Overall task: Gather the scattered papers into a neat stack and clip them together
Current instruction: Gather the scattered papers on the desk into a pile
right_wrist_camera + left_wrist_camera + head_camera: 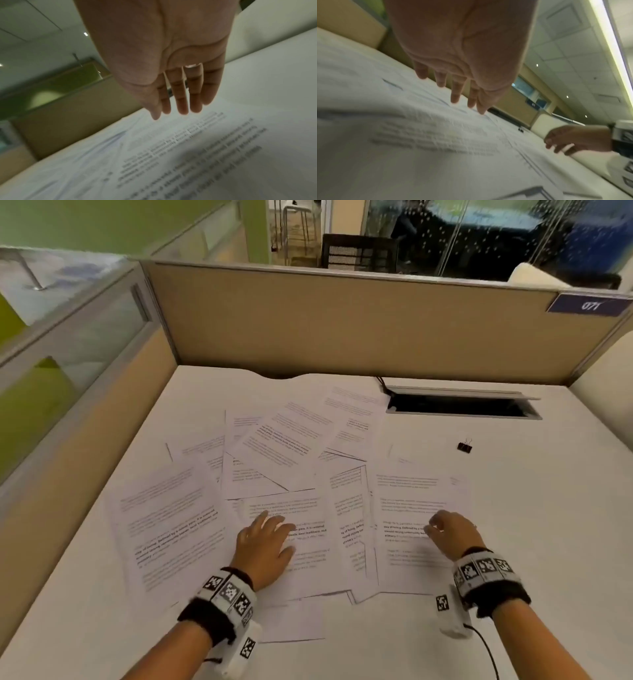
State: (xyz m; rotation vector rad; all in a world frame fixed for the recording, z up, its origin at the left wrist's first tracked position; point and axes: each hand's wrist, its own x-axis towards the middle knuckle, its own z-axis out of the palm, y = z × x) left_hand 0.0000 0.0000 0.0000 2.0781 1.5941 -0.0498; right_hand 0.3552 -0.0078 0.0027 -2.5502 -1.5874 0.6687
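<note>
Several printed white papers (284,453) lie scattered and overlapping across the white desk (548,508). My left hand (265,546) hovers palm down over a middle sheet (308,542), fingers (455,93) straight and just above the paper. My right hand (452,534) is over the rightmost sheet (411,501), fingers (181,102) straight and slightly bent down, holding nothing. A small black binder clip (464,446) sits on bare desk to the right of the papers, beyond my right hand.
A rectangular cable slot (462,405) is open in the desk at the back right. Tan cubicle partitions (342,330) close the back and left sides. One sheet (294,621) lies near the front edge between my wrists.
</note>
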